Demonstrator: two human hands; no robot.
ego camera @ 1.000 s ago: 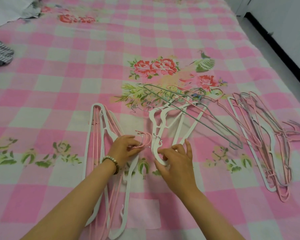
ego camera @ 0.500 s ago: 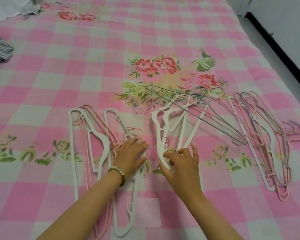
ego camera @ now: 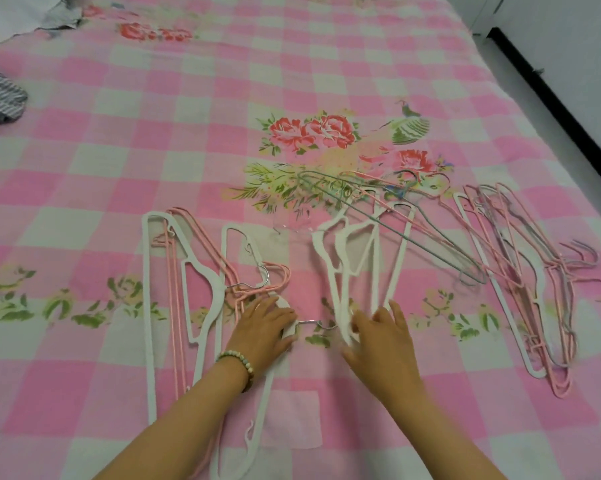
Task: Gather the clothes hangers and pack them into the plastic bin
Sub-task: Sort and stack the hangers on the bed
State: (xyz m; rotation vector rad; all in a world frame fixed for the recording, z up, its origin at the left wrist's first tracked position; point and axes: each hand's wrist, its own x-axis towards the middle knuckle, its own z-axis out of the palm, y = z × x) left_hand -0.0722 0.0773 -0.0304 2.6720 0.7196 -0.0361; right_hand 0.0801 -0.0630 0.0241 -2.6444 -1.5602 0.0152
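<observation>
Three loose piles of hangers (ego camera: 202, 278) lie across the sheet (ego camera: 119, 168), and no bin shows anywhere, so every carry from here goes to a place out of view. The biggest risk sits in the right pile (ego camera: 520, 278), well right of the right hand (ego camera: 382, 334): its pink and grey wires cross and their hooks fan outward, so lifting one is likely to drag several and spill them. The left pile (ego camera: 149, 306), under and beyond the left hand (ego camera: 264, 327), is splayed. That hand lies flat on it with fingers straight, pressing rather than gripping, and a sideways sweep could scatter the frames instead of squaring them. The middle pile (ego camera: 340, 242), just beyond the right hand, has a green wire hanger (ego camera: 396, 231) laid across it toward the right, which may snag if the white ones are pulled back. The right hand is blurred at the white necks, and I cannot tell whether it pinches one or only touches. The hands are apart, with a thin metal hook (ego camera: 312, 323) between them that could catch a finger or the left wrist's bracelet (ego camera: 238, 358).
</observation>
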